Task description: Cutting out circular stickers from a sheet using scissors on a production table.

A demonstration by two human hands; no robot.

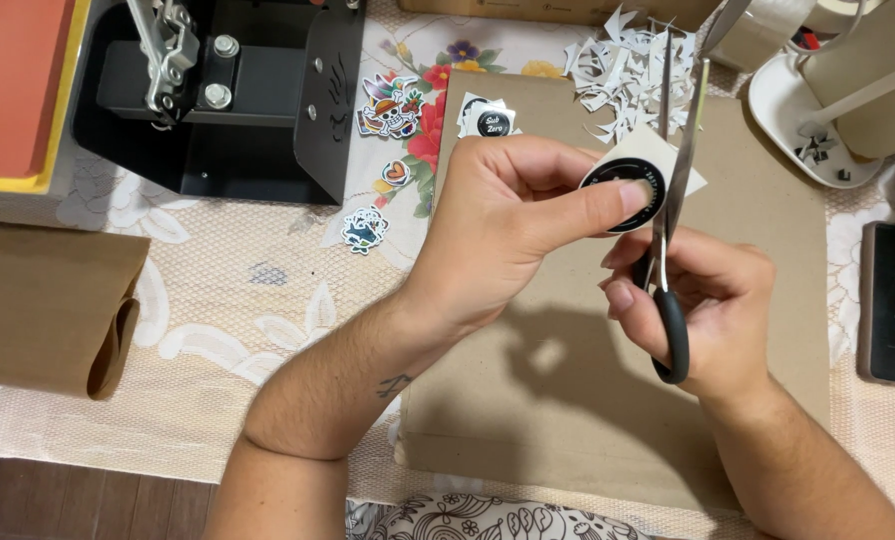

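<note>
Cutting out a round sticker above the brown cardboard sheet [768, 230].

At the top right a white tray [773, 100] holds small dark scraps, with a pile of white paper offcuts [623, 70] just beside it. The left hand [503, 225] pinches the round black sticker [623, 190] between thumb and curled fingers, in the air over the cardboard. The right hand [708, 305] is closed around the black handles of the scissors [673, 220], whose blades stand slightly apart at the sticker's white edge.
</note>
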